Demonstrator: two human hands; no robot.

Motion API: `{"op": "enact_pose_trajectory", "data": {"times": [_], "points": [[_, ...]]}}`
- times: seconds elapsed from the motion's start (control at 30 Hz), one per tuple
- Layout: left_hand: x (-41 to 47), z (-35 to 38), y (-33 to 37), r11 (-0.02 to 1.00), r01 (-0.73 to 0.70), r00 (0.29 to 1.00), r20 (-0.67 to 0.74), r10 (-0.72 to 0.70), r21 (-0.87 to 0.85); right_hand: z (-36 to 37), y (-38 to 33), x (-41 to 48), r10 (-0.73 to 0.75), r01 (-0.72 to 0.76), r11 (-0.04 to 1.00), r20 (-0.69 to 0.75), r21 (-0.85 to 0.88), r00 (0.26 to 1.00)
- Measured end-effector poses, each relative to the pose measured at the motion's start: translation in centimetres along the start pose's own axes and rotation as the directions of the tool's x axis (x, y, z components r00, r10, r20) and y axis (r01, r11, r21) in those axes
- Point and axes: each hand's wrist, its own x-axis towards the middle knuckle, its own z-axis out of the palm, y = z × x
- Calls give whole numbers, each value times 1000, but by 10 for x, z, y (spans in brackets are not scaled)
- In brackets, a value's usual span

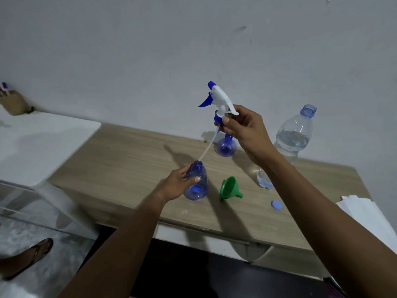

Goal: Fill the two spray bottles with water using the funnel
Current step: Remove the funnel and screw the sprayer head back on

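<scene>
The near bottle (197,186) stands upright on the table (133,160), toward its front left, with its mouth uncovered. It is grasped by the left hand (178,182): the thumb is laid across the front of the body and the fingers are curled round the far side below the neck. The left forearm is extended from the lower left.

The spray head (219,100) is held clear above the table by the right hand (242,127). It is pinched at its blue collar between thumb and fingertips, with the nozzle pointed up and left. The right arm is raised from the lower right. The tube (207,147) slants down and left from the head. Its tip is located at the mouth of the near bottle; whether it is inside cannot be told.

The far bottle (225,147) stands behind, near the wall (193,39), and its neck is hidden by the right hand. The green funnel (228,188) lies on its side between the two arms, just right of the near bottle and not touching it. The water bottle (294,134), uncapped and partly filled, stands at the back right, its base covered by the right forearm. A blue cap (276,205) lies right of the funnel, nearer the front edge. White paper (365,214) lies at the table's right end. A sandalled foot (28,257) is seen at lower left.
</scene>
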Motion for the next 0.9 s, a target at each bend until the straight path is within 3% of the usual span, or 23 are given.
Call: {"op": "enact_pose_trajectory", "data": {"times": [0.3,0.5,0.77,0.9], "points": [[-3,0,1,1000,-12,1000,27,12,-16,12,24,-4,51,-50,998,45,-41,998],[-2,0,3,1000,-5,999,51,5,-6,25,68,-11,146,-130,978,91,-165,985],[1,0,0,1000,-21,999,37,22,-14,30,109,-22,184,-115,935,178,-336,967],[-2,1,2,999,-39,998,41,40,-33,28,115,-26,189,-123,935,175,-332,966]]}}
